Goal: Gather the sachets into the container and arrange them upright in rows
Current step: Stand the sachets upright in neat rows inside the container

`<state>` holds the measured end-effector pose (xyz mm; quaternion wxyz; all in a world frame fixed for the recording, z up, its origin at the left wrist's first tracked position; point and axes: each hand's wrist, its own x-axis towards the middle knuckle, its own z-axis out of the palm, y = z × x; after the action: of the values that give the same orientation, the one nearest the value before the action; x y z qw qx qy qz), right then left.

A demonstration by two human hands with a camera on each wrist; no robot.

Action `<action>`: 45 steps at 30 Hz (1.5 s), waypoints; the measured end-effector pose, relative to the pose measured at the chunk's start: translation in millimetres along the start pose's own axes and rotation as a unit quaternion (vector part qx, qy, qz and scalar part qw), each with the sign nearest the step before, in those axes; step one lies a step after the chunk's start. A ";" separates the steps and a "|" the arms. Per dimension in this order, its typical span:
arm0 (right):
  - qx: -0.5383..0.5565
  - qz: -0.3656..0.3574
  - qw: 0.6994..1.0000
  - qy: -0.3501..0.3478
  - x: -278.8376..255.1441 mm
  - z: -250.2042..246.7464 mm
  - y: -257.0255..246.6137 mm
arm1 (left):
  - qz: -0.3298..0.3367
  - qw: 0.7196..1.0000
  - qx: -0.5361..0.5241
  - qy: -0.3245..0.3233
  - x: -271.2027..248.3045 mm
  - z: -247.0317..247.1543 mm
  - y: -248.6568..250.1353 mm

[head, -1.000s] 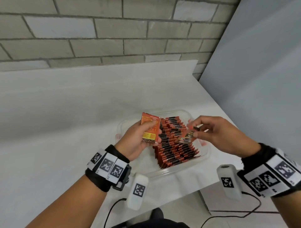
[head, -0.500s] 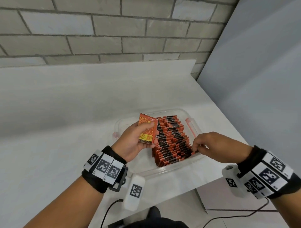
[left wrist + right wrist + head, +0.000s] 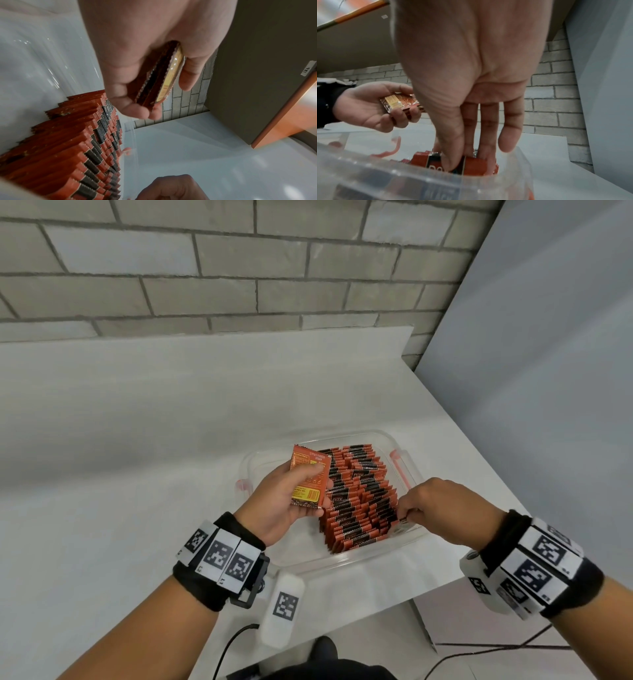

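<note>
A clear plastic container (image 3: 346, 563) stands near the table's front right corner, with red-and-black sachets (image 3: 356, 501) standing upright in rows across its right part. My left hand (image 3: 294, 491) hovers over the container's left side and grips a small stack of sachets (image 3: 310, 475), thumb on top. In the left wrist view the stack (image 3: 159, 82) shows edge-on between thumb and fingers. My right hand (image 3: 407, 508) reaches down at the near right end of the rows. There its thumb and fingers pinch one sachet (image 3: 471, 166) just inside the container wall (image 3: 385, 182).
The white table (image 3: 137, 474) runs left and back to a brick wall (image 3: 239, 268). A grey panel (image 3: 548, 371) borders the right side. The table's front edge lies just below the container, with cables (image 3: 226, 652) hanging beneath.
My right hand has come down with a sachet from above the rows to their near right end. The left hand stays in place with its stack.
</note>
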<state>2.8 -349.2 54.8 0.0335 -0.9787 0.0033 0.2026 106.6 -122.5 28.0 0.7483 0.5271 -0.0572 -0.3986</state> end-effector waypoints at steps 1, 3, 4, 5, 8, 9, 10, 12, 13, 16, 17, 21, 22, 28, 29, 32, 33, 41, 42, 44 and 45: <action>-0.012 0.001 1.000 -0.003 1.4 1.0 -1.2 | 0.000 1.000 0.000 0.001 -0.2 -0.1 -0.6; -0.026 -0.003 1.000 -0.008 4.2 2.4 -3.3 | -0.001 1.000 0.000 0.003 0.0 -0.8 -2.0; -0.028 -0.006 1.000 -0.009 5.6 2.9 -3.8 | -0.001 1.000 0.000 0.005 0.1 -1.5 -2.6; -0.029 -0.010 0.999 -0.010 6.6 3.0 -4.2 | -0.001 1.000 0.000 0.005 0.1 -2.2 -3.0; -0.031 -0.018 0.999 -0.017 8.6 3.5 -4.8 | -0.001 1.000 0.001 0.007 0.1 -4.2 -3.7; -0.032 -0.020 0.999 -0.021 8.8 3.8 -5.2 | -0.002 1.000 0.002 0.007 0.2 -4.7 -4.2; -0.035 -0.021 0.999 -0.027 8.9 4.0 -5.7 | -0.004 1.000 0.003 0.007 0.4 -5.0 -4.6; -0.038 -0.024 0.998 -0.037 9.3 3.5 -6.5 | -0.008 1.000 0.005 0.010 0.7 -5.8 -5.6; -0.039 -0.026 0.998 -0.040 9.6 2.8 -6.9 | -0.010 1.000 0.006 0.012 0.9 -6.2 -6.1; -0.048 -0.032 0.997 -0.048 11.5 1.2 -8.2 | -0.014 1.000 0.010 0.012 1.3 -7.2 -6.9; -0.049 -0.033 0.997 -0.049 12.3 0.9 -8.7 | -0.015 1.000 0.011 0.011 1.4 -7.4 -6.8; -0.063 -0.032 0.996 -0.052 16.9 2.3 -8.4 | -0.018 1.000 0.009 0.013 1.5 -8.5 -6.6; -0.065 -0.029 0.996 -0.052 18.1 2.7 -7.7 | -0.018 1.000 0.009 0.014 1.5 -8.9 -6.4; -0.067 -0.023 0.996 -0.058 20.9 1.0 -9.5 | -0.014 1.000 0.006 0.014 1.3 -11.1 -5.4; -0.068 -0.022 0.996 -0.059 21.1 0.1 -10.2 | -0.013 1.000 0.004 0.014 1.4 -11.1 -5.2; -0.070 -0.024 0.996 -0.058 22.4 -1.8 -11.6 | -0.012 1.000 -0.002 0.013 2.1 -11.6 -5.2; -0.068 -0.024 0.996 -0.059 22.8 -1.8 -11.7 | -0.012 1.000 -0.004 0.013 2.3 -11.8 -5.4; 0.027 0.013 0.998 -0.056 22.8 0.3 -1.0 | -0.024 0.999 -0.029 0.004 3.3 -13.1 -5.6; 0.056 0.024 0.997 -0.041 21.2 -1.4 0.9 | -0.022 1.000 -0.020 -0.001 3.2 -13.0 -5.6; 0.112 0.028 0.993 0.034 17.7 -7.2 -0.3 | -0.018 1.000 -0.003 -0.019 1.9 -11.6 -4.7; 0.163 0.022 0.983 0.080 16.4 -10.9 -5.1 | -0.016 0.999 0.005 -0.032 1.3 -10.4 -4.3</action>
<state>22.2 -344.7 58.5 0.1876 -0.9729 0.0606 0.1206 110.5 -116.1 19.4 0.7371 0.5185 -0.0743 -0.4270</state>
